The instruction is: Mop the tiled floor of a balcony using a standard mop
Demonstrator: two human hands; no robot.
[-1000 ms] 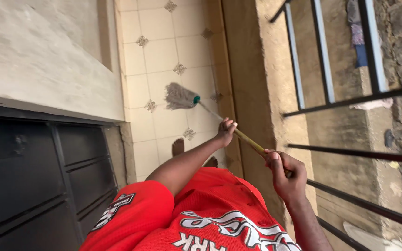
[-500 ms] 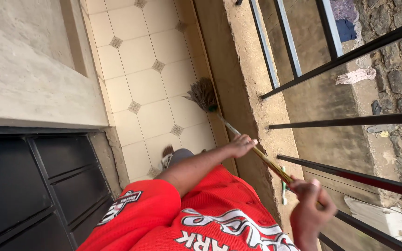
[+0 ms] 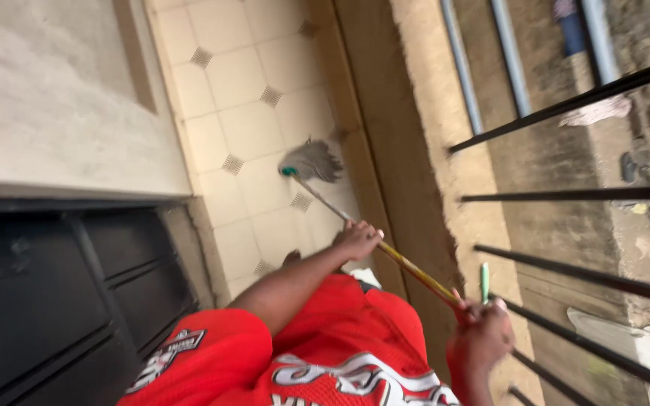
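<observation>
A grey string mop head (image 3: 312,160) rests on the pale tiled floor (image 3: 250,128), close to the raised curb. Its long yellow and silver handle (image 3: 385,252) runs back toward me. My left hand (image 3: 357,239) grips the handle partway down its length. My right hand (image 3: 481,336) is closed around the handle's upper end, next to a green tip. I wear a red shirt (image 3: 317,353) with white lettering.
A dark panelled door (image 3: 54,293) stands at the left below a rough plastered wall (image 3: 47,98). A brown curb (image 3: 393,135) borders the tiles. Black railing bars (image 3: 573,195) run along the right, with ground and debris below.
The mop head has swung left across the tiles, away from the curb. Both hands have kept hold of the handle, and the view has tilted.
</observation>
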